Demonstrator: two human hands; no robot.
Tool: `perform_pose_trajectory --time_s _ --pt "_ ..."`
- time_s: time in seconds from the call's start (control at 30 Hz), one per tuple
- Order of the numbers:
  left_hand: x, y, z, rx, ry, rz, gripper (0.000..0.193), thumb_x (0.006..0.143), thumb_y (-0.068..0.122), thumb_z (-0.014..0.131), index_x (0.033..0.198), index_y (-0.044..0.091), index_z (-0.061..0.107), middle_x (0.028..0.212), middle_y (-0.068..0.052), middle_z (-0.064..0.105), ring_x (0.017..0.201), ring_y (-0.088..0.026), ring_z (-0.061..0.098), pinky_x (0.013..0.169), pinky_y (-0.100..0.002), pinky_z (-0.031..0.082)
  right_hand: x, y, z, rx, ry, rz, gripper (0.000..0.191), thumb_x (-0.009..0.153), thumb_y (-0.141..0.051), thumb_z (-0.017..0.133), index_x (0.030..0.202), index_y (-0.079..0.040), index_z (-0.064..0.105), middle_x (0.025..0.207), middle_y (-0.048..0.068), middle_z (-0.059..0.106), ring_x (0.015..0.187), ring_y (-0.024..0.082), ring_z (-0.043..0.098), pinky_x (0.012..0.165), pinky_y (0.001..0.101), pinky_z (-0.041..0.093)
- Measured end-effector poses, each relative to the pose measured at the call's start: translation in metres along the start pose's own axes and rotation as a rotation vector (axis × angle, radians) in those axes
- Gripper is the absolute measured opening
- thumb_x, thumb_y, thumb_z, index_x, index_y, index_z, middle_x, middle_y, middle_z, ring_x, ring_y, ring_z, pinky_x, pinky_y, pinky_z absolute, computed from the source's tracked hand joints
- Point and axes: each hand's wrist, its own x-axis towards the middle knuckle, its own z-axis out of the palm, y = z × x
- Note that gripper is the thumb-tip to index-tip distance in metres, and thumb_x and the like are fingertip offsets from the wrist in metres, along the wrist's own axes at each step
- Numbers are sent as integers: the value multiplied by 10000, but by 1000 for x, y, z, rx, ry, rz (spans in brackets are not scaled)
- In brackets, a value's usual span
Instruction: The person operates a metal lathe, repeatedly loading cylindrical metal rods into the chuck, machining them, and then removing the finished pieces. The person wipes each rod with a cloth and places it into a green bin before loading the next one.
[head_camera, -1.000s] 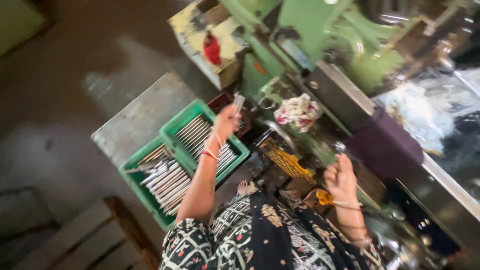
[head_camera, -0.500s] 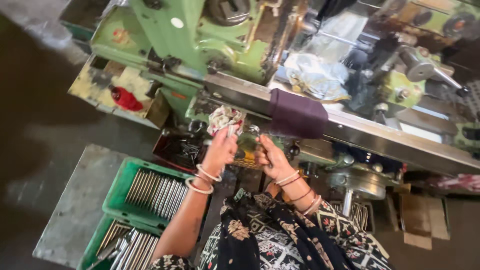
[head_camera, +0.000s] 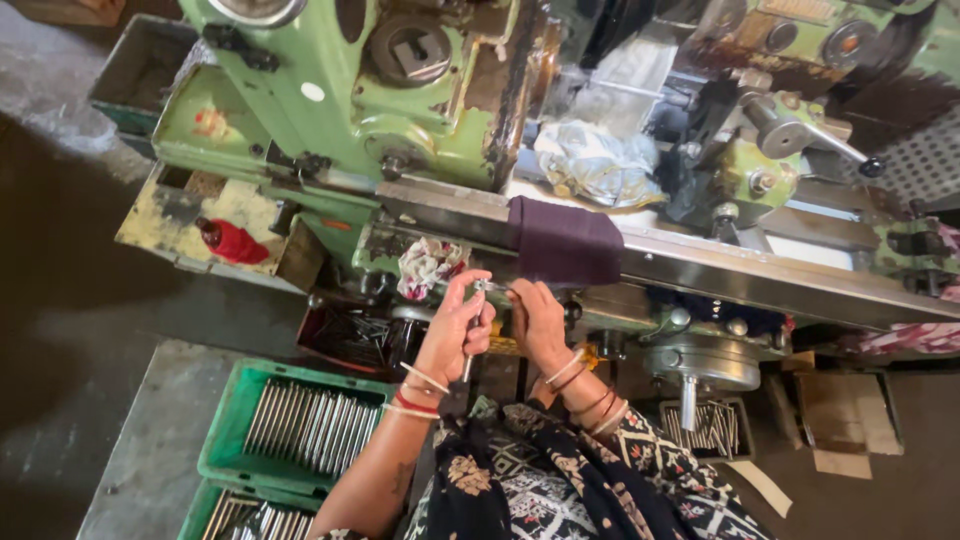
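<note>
Left hand and right hand jointly grip a thin metal rod, green crate of rods at 7 o'clock.

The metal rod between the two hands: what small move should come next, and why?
Probably steady the metal rod and guide it toward the green machine. The left hand and right hand meet on it just below the machine's steel rail, and the green crate of similar rods lies behind the left arm.
</note>
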Motion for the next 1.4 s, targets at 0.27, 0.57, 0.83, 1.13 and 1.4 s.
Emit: perform_pose_trajectory --time_s 0.27,0.57,0.83,1.13,1.4 --pt "15 25 35 1730 58 1468 341 913 443 756 1098 172 661 713 -50 544 600 -251 560 516 -379 453 -11 -68 -34 270 -402 571 269 1086 -404 452 891 -220 478 631 -79 374 454 49 282 390 215 202" --pt "52 1 119 1839 -397 1269 318 762 291 761 563 187 537 529 -13 515 492 -208 521 473 -389 375 -14 -78 -134 -204 -641 988 634 915 -732 302 778 -166 555 548 -5 378 445 172 344 417 339 265" --pt "104 31 231 1808 -722 1558 346 967 311 771 738 169 555 682 16 494 649 -164 531 606 -336 367 40 -145 -229 243 -417 702 498 1041 -617 398 835 -184 532 626 -42 519 389 72 301 360 234 250" --pt "389 96 303 508 114 582 497 1031 323 772 719 -39 634 667 -124 595 526 -151 499 496 -311 367 167 -339 -386 -1079 138 -906 169 881 -187 777 978 -73 698 947 94 648 800 233 623 686 371 515" --pt "560 -35 291 163 407 298 240 884 206 638 972 -16 658 915 -120 671 766 -224 605 689 -455 519 244 -354 -477 -1446 589 -753 150 1101 -155 523 1153 -46 612 1027 240 652 1001 463 620 866 577 481"
